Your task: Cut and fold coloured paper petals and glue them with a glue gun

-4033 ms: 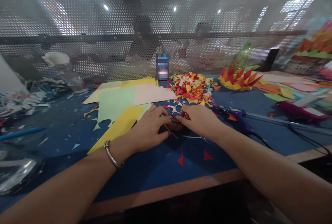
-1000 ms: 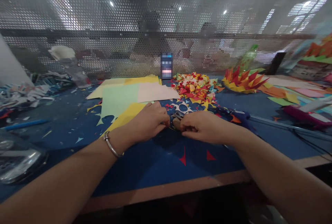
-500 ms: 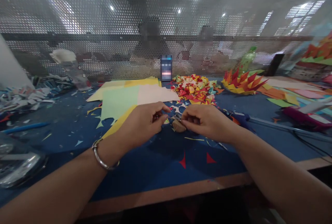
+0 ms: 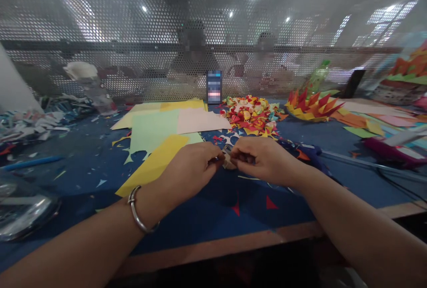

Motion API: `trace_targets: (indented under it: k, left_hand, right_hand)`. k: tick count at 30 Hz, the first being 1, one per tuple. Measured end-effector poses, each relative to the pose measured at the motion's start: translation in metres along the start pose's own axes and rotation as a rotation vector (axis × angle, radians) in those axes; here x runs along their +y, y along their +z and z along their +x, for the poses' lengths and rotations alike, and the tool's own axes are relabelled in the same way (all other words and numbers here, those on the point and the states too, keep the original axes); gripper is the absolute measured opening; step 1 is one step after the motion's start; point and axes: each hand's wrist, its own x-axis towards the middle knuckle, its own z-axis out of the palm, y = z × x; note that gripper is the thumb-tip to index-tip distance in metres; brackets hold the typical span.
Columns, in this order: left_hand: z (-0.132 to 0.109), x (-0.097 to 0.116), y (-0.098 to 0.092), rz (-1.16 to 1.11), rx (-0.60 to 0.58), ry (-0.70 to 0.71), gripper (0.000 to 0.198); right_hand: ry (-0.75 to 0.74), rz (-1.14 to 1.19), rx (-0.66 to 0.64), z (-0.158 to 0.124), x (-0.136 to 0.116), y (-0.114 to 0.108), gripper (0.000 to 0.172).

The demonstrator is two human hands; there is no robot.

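Observation:
My left hand (image 4: pixel 200 161), with a silver bracelet at the wrist, has its thumb and forefinger pinched at the left edge of a small brown rounded piece (image 4: pixel 228 162). From the other side my right hand (image 4: pixel 260 157) has its fingers curled closed against the same piece. A thin greyish bit (image 4: pixel 228 148) shows between the fingertips, too small to name. What either pinch holds is hidden. Beneath my left forearm and hand lies a yellow paper sheet (image 4: pixel 153 168). Red paper scraps (image 4: pixel 271 202) lie nearer the table edge.
Pale green paper (image 4: pixel 153 130) and pink paper (image 4: pixel 200 121) lie beyond my left hand. A heap of coloured paper bits (image 4: pixel 248 112), a phone (image 4: pixel 214 87) and a red-yellow paper crown (image 4: pixel 310 106) stand behind. At right are a purple tool (image 4: pixel 393 151) and a metal rod (image 4: pixel 353 160).
My left hand has moved right and slightly nearer to me, closing its gap to the brown piece. More of the yellow sheet shows. My right hand has shifted slightly left.

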Motion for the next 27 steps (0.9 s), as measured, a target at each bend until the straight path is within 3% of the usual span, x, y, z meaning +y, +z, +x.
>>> trace_targets:
  k: [5, 11, 14, 27]
  left_hand:
    - [-0.0002, -0.0002, -0.0005, -0.06, 0.007, -0.039, 0.018]
    - [-0.0003, -0.0021, 0.003, -0.328, -0.094, -0.216, 0.019]
    - [0.0001, -0.0037, 0.004, -0.416, -0.09, -0.282, 0.02]
    - [0.0017, -0.0024, 0.0008, -0.513, -0.04, -0.326, 0.017]
  right_hand:
    - [0.024, 0.024, 0.023, -0.0004, 0.0008, 0.0003, 0.008]
    - [0.076, 0.165, 0.111, 0.0001, 0.0017, 0.0, 0.007]
    - [0.112, 0.22, 0.163, -0.0001, 0.0012, -0.0015, 0.01]
    - [0.192, 0.422, 0.138, 0.0026, 0.0034, 0.0006, 0.022]
